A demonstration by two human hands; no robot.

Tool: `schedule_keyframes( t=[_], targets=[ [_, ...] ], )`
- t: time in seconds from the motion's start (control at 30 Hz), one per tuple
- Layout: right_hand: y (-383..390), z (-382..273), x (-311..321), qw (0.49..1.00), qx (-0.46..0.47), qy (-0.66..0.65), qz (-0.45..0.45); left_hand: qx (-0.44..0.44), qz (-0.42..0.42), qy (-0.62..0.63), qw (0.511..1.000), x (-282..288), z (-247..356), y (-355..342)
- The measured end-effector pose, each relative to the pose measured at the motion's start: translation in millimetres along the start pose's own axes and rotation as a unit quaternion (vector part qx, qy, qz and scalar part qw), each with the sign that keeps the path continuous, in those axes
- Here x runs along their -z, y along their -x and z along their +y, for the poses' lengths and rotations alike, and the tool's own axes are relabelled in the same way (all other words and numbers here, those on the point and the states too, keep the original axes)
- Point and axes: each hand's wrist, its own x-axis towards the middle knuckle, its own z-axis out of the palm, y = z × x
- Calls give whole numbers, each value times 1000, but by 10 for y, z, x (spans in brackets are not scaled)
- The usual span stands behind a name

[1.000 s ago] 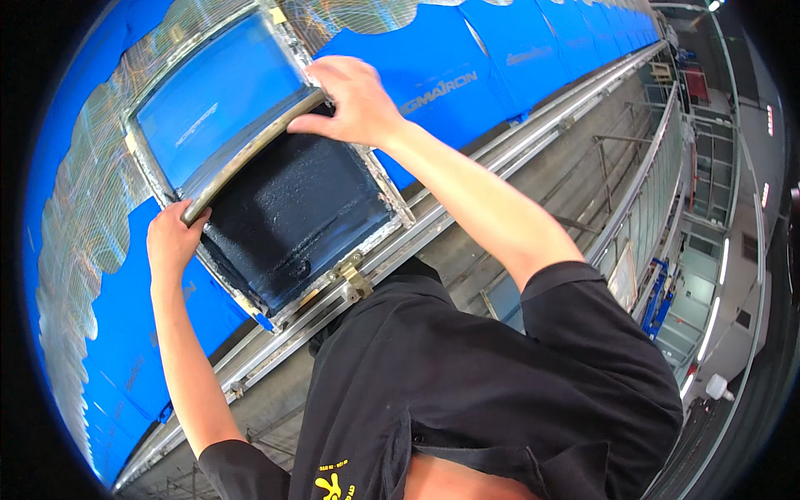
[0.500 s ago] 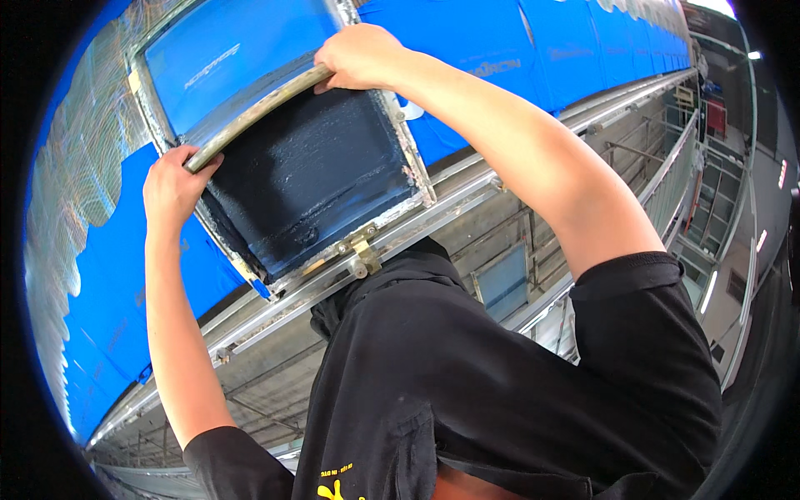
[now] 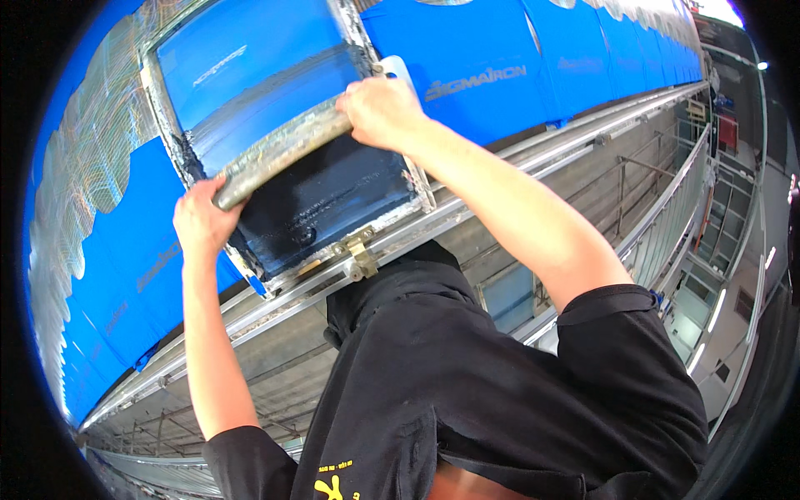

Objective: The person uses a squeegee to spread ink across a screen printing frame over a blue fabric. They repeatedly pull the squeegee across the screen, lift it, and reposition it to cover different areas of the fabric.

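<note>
My left hand [image 3: 204, 218] and my right hand [image 3: 385, 110] are both closed on the ends of a long, worn squeegee [image 3: 287, 152]. It lies across a printing screen [image 3: 152, 83] with a rectangular, ink-crusted frame. Black ink [image 3: 333, 192] covers the mesh on the near side of the squeegee. Beyond it, the mesh shows blue with a dark smeared band. The squeegee's lower edge and its contact with the mesh are hidden from me. A brass-coloured bracket [image 3: 360, 254] sits at the frame's near edge.
Blue fabric [image 3: 467, 92] with dark printing stretches out on both sides of the screen. A metal rail [image 3: 575, 150] runs along its near edge, close to my body. Below stand metal racks [image 3: 667, 208]. Patterned, wavy-edged material [image 3: 100, 158] lies at the far left.
Both hands have drawn the squeegee nearer to me across the screen. More of its broad face shows, and the mesh behind it has less black ink.
</note>
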Motion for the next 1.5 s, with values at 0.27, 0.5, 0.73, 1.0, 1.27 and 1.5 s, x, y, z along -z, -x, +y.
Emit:
schedule_keyframes(
  t=[0.27, 0.5, 0.73, 1.0, 1.27, 1.5],
  targets=[
    [1189, -320, -411, 992, 5, -109, 70, 10, -29, 4, 1000, -372, 259, 1097],
    [1291, -342, -427, 991, 25, -98, 93, -4, -34, 9, 999, -217, 357, 1244],
    [492, -48, 236, 993, 47, -56, 95, -20, -45, 13, 999, 574, 276, 346],
    [-687, 255, 366, 999, 1, -36, 19, 21, -87, -22, 996, 572, -107, -812],
    [-712, 130, 391, 997, -65, -22, -38, 47, -98, -2, 994, 467, -148, -838],
    [-84, -13, 135, 999, -31, -1, -39, 3, -44, 7, 999, 129, 23, -46]
  ],
)
